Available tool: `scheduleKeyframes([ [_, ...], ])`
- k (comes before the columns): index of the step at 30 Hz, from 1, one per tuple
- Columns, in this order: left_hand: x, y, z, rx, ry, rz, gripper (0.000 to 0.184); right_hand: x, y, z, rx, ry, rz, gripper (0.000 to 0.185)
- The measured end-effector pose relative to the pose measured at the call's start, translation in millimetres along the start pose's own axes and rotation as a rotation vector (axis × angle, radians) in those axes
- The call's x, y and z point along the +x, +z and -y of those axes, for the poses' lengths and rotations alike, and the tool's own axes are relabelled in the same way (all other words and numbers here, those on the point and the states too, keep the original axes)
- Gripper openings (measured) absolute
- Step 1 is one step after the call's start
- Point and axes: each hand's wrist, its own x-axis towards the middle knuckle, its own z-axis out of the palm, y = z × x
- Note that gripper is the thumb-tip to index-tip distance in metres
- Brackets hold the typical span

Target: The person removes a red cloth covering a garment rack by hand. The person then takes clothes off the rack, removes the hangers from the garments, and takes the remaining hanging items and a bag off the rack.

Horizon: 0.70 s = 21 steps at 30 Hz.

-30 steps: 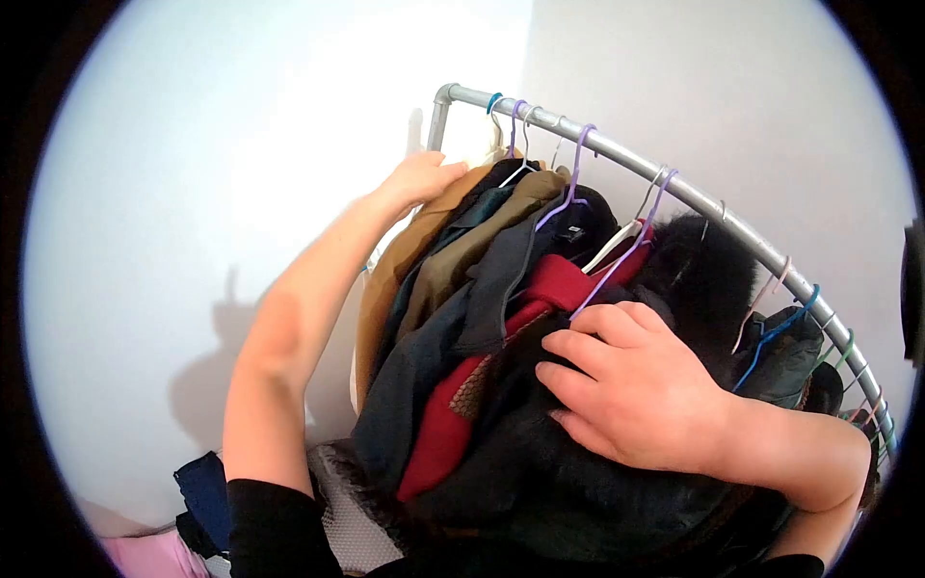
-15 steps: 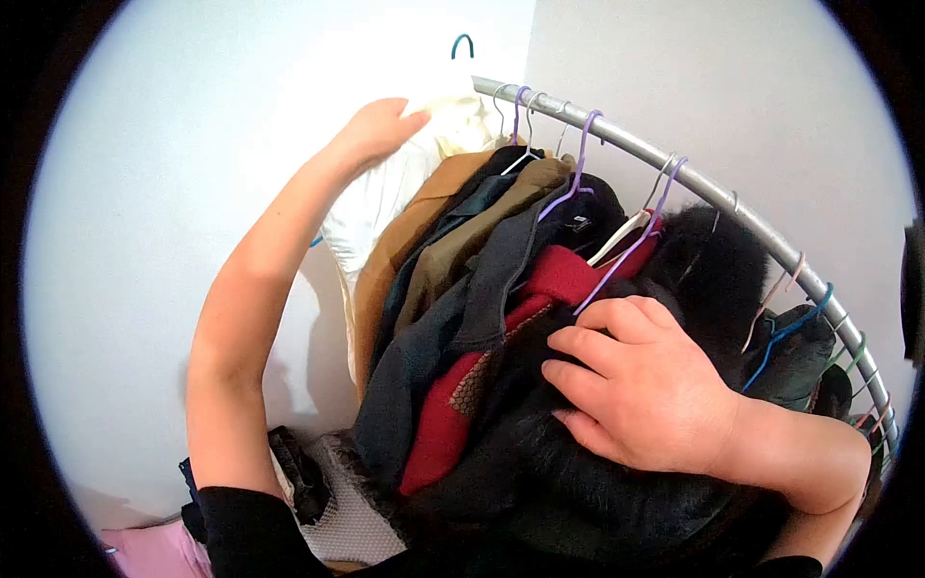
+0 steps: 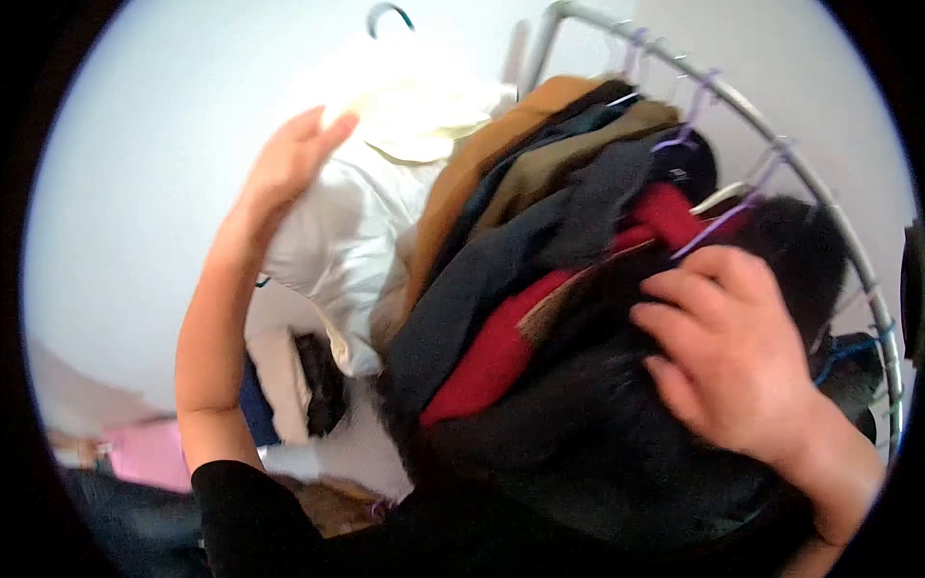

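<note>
At the upper left, my left hand (image 3: 299, 154) is closed on the shoulder area of a white and cream garment (image 3: 356, 231). A dark teal hanger hook (image 3: 389, 17) stands up above this garment, apart from the rail. My right hand (image 3: 737, 356), slightly blurred, has its fingers curled against a black furry coat (image 3: 597, 385) on the rack. Just left of that coat hangs a red garment (image 3: 501, 361), and a purple hanger (image 3: 718, 226) shows above the right fingers.
A curved metal rail (image 3: 742, 101) carries tightly packed coats, including a tan one (image 3: 530, 111) and a dark grey one (image 3: 530, 241). Pale walls stand behind. At the lower left lie a pink item (image 3: 145, 453) and dark fabric (image 3: 135, 520).
The white garment and its hook have moved left with my left hand, away from the rail end. The view has shifted, so the rack and my right hand appear farther right.
</note>
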Motion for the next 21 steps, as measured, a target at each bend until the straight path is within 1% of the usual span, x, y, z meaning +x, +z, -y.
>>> scheduleKeyframes([
  [1,-35,-14,-12,0.051,-0.139,-0.157,0.057,2,2,1,-0.006,0.011,0.016,0.043],
  [3,-88,-76,11,-0.120,-0.124,-0.263,0.061,3,0,5,-0.044,-0.026,0.016,0.043],
  [4,-117,-104,18,0.050,-0.212,-0.475,0.062,4,1,5,-0.067,-0.032,0.017,0.042],
  [5,-146,-140,33,0.035,-0.241,-0.556,0.063,5,1,4,-0.088,-0.051,0.035,0.042],
  [6,-179,-183,42,0.031,-0.247,-0.585,0.064,5,3,4,-0.083,-0.057,0.046,0.040],
  [7,-214,-213,41,0.226,-0.280,-0.743,0.065,5,7,6,-0.111,-0.064,-0.007,0.036],
  [8,-253,-270,59,0.265,-0.273,-0.802,0.068,6,12,6,-0.136,-0.070,-0.063,0.033],
  [9,-294,-306,49,0.264,-0.260,-0.875,0.073,6,15,1,-0.144,-0.131,-0.090,0.032],
  [10,-329,-320,27,0.922,-0.404,-1.095,0.075,6,15,-1,-0.114,-0.116,-0.058,0.030],
  [11,-367,-356,20,0.805,-0.343,-1.169,0.076,3,19,-1,-0.147,-0.102,-0.083,0.028],
  [12,-403,-383,-1,0.826,-0.333,-1.187,0.073,0,24,-1,-0.180,-0.088,-0.108,0.027],
  [13,-432,-399,-23,0.927,-0.363,-1.182,0.071,-2,30,-8,-0.123,-0.072,-0.105,0.024],
  [14,-458,-412,-45,1.038,-0.397,-1.169,0.069,-2,34,-13,-0.147,-0.114,-0.114,0.022],
  [16,-497,-422,-76,1.226,-0.471,-1.111,0.064,1,48,-26,-0.171,-0.110,-0.098,0.020],
  [18,-526,-405,-88,1.362,-0.565,-1.008,0.060,1,39,-16,-0.157,-0.092,-0.116,0.020],
  [19,-537,-386,-85,1.412,-0.614,-0.935,0.057,3,33,-15,-0.094,-0.087,-0.041,0.022],
  [20,-545,-357,-73,1.435,-0.669,-0.855,0.055,4,30,-14,-0.035,-0.079,0.034,0.025],
  [21,-556,-323,-53,1.466,-0.668,-0.806,0.048,3,30,-10,-0.026,-0.069,0.012,0.023],
])
